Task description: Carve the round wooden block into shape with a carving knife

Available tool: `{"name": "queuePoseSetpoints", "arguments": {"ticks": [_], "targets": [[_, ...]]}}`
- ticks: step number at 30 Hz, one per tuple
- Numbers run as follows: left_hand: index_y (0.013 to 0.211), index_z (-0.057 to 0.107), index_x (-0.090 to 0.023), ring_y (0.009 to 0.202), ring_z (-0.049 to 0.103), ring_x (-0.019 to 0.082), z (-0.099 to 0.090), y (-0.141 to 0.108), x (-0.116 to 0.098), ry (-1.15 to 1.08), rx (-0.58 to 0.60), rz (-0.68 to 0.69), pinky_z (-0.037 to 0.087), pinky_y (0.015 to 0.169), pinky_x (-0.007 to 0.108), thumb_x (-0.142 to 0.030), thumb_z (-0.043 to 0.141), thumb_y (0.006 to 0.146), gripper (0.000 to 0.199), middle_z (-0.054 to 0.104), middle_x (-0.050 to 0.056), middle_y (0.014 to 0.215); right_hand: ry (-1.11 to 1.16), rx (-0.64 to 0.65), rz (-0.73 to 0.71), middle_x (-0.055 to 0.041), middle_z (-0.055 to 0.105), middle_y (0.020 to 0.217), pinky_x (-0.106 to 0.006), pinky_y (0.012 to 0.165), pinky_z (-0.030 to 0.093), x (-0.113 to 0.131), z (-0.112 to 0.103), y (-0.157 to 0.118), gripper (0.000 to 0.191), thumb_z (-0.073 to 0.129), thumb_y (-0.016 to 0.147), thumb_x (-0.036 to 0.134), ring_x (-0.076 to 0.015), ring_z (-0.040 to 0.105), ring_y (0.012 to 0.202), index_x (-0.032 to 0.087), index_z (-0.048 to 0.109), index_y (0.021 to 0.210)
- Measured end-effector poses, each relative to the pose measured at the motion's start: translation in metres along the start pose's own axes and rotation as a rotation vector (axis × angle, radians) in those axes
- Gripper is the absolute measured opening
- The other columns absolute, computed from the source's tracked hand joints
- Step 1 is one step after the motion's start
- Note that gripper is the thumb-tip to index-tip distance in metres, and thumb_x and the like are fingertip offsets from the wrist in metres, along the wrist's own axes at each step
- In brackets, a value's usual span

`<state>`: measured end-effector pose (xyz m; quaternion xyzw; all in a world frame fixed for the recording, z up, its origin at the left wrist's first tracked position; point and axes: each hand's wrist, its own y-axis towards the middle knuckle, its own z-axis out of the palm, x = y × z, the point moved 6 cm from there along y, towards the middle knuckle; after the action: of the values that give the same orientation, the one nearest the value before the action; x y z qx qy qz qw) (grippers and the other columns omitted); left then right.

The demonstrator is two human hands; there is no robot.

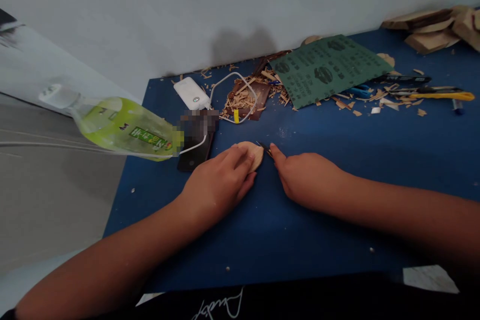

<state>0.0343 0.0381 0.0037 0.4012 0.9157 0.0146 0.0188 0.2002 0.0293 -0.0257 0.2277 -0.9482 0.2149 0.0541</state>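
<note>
My left hand [221, 175] is closed on a pale, rounded piece of wood [255, 152], pressing it against the blue tabletop with the fingers over its near side. My right hand [305, 175] grips a small craft knife [264, 147], index finger stretched along it. The thin blade points left toward the wood's right edge; whether it touches I cannot tell. Most of the knife's handle is hidden in my fist.
On the blue table [262, 240], a plastic bottle [123, 127], a phone [195, 152] and a white power bank [192, 94] with a cable are at left. Behind are wood shavings [240, 100], green sandpaper [330, 70], a yellow cutter [442, 95] and wood pieces [431, 37].
</note>
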Motion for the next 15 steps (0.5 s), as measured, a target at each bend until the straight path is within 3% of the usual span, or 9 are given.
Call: {"name": "queuePoseSetpoints", "arguments": {"ticks": [8, 15], "targets": [[0.136, 0.066, -0.022, 0.126, 0.071, 0.034, 0.0002, -0.0005, -0.0009, 0.008, 0.000, -0.004, 0.066, 0.094, 0.046, -0.033, 0.059, 0.106, 0.033, 0.065, 0.016, 0.147, -0.005, 0.023, 0.002, -0.0192, 0.080, 0.090, -0.038, 0.063, 0.055, 0.0010, 0.0014, -0.0008, 0.082, 0.044, 0.098, 0.019, -0.0322, 0.077, 0.075, 0.000, 0.016, 0.172], [0.133, 0.068, -0.020, 0.118, 0.074, 0.034, 0.0001, 0.0016, -0.0012, 0.055, 0.006, 0.004, 0.068, 0.084, 0.044, -0.034, 0.059, 0.106, 0.032, 0.067, 0.017, 0.143, -0.042, 0.000, -0.037, -0.0197, 0.081, 0.092, -0.037, 0.062, 0.054, 0.0045, 0.0049, 0.0006, 0.085, 0.043, 0.092, 0.009, -0.0312, 0.077, 0.074, -0.001, 0.015, 0.172]]}}
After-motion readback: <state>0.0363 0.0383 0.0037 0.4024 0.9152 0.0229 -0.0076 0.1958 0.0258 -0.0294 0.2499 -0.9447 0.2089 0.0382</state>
